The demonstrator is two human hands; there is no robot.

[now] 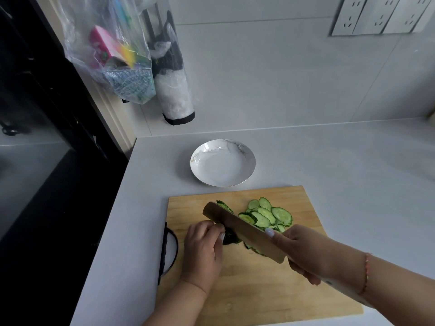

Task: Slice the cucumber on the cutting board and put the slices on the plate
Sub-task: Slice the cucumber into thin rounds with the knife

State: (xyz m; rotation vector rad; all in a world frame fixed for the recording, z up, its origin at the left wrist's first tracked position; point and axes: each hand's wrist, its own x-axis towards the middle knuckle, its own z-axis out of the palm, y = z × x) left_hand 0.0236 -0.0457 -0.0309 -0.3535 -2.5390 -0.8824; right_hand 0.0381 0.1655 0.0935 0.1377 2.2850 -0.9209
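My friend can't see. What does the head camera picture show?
The right hand slices with a knife while the left hand holds a cucumber end on a board. Slices lie beside an empty plate.

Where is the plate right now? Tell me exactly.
In the head view the plate sits empty on the white counter, just beyond the far edge of the cutting board, behind the cucumber slices.
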